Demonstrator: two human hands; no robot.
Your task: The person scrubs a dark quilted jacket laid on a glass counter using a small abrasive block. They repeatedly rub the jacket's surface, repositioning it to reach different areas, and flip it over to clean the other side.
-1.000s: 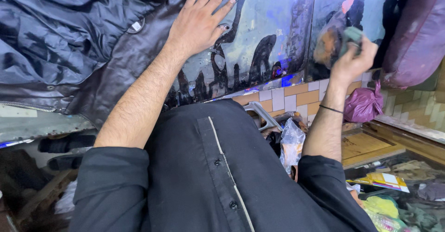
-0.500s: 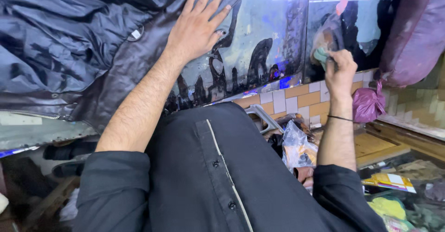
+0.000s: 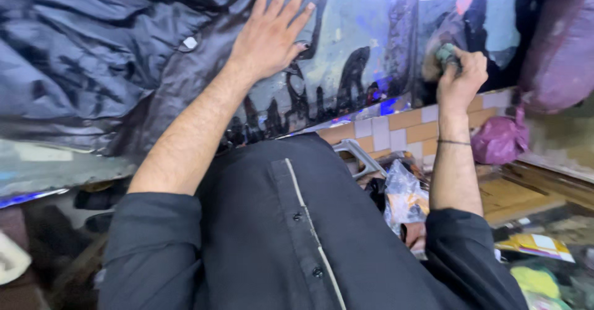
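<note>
Glossy counter (image 3: 365,44) above a tiled edge; left hand (image 3: 269,34) spreads flat on the dark jacket (image 3: 93,56), right hand (image 3: 461,75) clenches a small sponge (image 3: 445,53).

My left hand (image 3: 272,34) lies flat on the garment (image 3: 93,68), which is spread over the left part of the table (image 3: 371,56) ahead of me. My right hand (image 3: 464,75) is to the right, closed around a sponge (image 3: 445,53) that rests on the tabletop. Below the table's right edge, a bag (image 3: 498,140) sits to the right of my right forearm, and a plastic packet (image 3: 402,195) lies to its left.
</note>
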